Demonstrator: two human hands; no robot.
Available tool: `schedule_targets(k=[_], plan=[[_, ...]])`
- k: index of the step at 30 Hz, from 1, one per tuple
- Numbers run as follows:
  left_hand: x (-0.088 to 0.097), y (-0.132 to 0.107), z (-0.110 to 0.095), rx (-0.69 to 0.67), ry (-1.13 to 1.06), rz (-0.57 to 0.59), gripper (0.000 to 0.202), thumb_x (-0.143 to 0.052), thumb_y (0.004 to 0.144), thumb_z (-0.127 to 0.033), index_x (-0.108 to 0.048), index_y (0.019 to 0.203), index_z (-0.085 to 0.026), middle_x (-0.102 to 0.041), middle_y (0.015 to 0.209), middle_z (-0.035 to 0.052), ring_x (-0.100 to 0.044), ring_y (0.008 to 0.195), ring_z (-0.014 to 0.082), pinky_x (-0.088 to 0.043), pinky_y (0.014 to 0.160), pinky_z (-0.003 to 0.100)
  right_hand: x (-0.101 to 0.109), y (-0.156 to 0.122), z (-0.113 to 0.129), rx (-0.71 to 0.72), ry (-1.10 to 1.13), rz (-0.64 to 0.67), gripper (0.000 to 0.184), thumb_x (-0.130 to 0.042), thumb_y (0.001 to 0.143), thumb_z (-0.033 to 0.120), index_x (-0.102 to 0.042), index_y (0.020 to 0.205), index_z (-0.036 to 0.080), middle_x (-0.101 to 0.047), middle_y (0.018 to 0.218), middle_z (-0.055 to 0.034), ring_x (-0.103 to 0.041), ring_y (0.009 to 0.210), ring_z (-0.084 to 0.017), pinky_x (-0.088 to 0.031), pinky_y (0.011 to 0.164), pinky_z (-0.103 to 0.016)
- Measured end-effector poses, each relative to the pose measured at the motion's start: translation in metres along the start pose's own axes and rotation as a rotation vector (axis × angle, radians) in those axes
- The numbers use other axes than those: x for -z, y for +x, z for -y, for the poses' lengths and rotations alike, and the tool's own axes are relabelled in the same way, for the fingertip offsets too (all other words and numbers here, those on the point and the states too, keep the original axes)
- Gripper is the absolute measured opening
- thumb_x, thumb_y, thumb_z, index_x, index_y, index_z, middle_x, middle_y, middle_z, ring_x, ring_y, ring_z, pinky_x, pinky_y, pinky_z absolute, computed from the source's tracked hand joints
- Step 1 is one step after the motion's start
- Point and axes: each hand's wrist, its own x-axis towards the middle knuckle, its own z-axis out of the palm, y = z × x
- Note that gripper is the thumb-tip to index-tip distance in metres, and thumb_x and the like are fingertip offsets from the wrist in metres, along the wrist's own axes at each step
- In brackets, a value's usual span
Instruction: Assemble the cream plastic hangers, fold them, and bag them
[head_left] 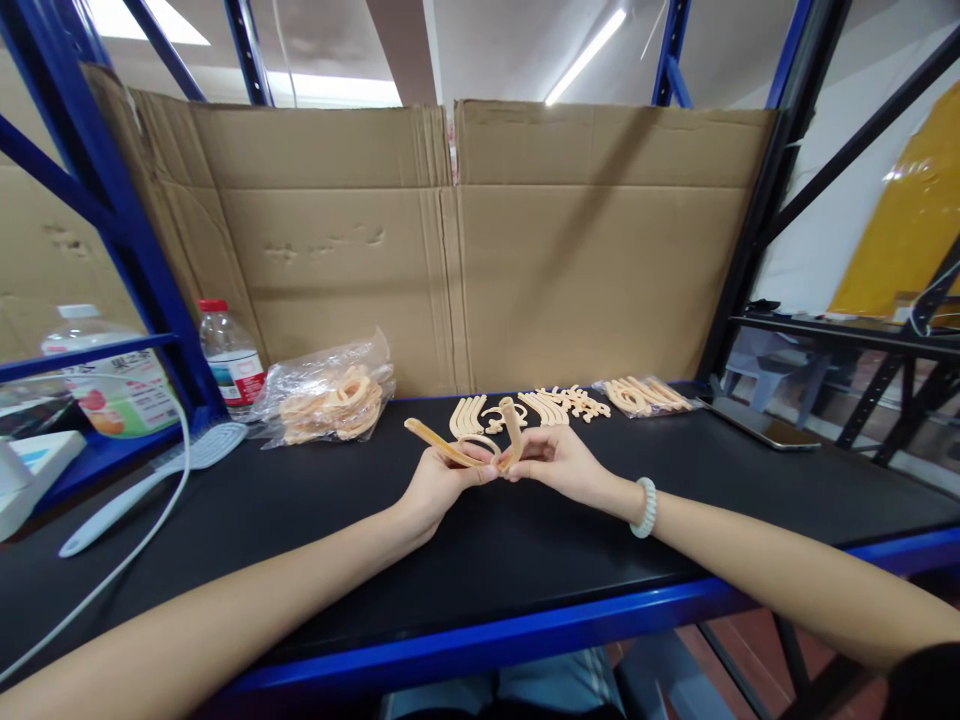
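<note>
My left hand (444,484) is closed on a pale wooden piece with a straight arm (435,440) pointing up and left, and a thin curved rim beside it. My right hand (559,464) pinches a pale curved wooden strip (513,428) that stands up between the hands. The two pieces meet at the fingertips above the black tabletop (480,560); whether they are joined I cannot tell. Just behind the hands lie rows of curved wooden strips (468,414), more curved strips (544,408) and a heap of small wooden parts (581,402).
A clear bag of wooden rings (330,405) and a red-capped bottle (229,360) stand back left, near a grey hairbrush (165,470) and a white cable (161,525). Bagged strips (646,396) and a phone (761,424) lie right. Cardboard (600,270) walls the back.
</note>
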Motion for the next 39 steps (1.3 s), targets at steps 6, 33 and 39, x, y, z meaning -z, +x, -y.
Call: schedule_targets(k=[6,33,39], plan=[[-0.001,0.001,0.002,0.056,-0.057,0.003,0.027,-0.085,0.054,-0.022,-0.067,0.071,-0.011,-0.069,0.070,0.0053,-0.064,0.070,0.0165,-0.050,0.074,0.027,-0.009,0.000,0.000,-0.031,0.024,-0.107,0.025,-0.078,0.063,0.032,-0.062,0.072,0.015,-0.068,0.071,-0.0020,-0.066,0.068,-0.015,-0.056,0.072,-0.032],[0.069,0.040,-0.038,-0.283,1.002,0.548,0.006,-0.067,0.074,-0.024,-0.070,0.075,-0.018,-0.069,0.075,0.0018,-0.062,0.071,0.0145,-0.044,0.067,0.020,0.114,0.015,0.005,-0.175,-0.627,0.382,0.013,-0.074,0.065,0.028,-0.071,0.072,0.017,-0.066,0.064,-0.0007,-0.058,0.059,-0.013,-0.046,0.055,-0.025],[0.070,0.038,-0.049,-0.274,1.079,0.665,0.006,-0.065,0.076,-0.022,-0.069,0.075,-0.018,-0.069,0.072,0.0020,-0.064,0.068,0.0145,-0.044,0.063,0.019,0.106,0.016,-0.002,-0.097,-0.709,0.375,0.013,-0.071,0.070,0.030,-0.072,0.073,0.018,-0.065,0.063,-0.0009,-0.056,0.059,-0.014,-0.042,0.056,-0.025]])
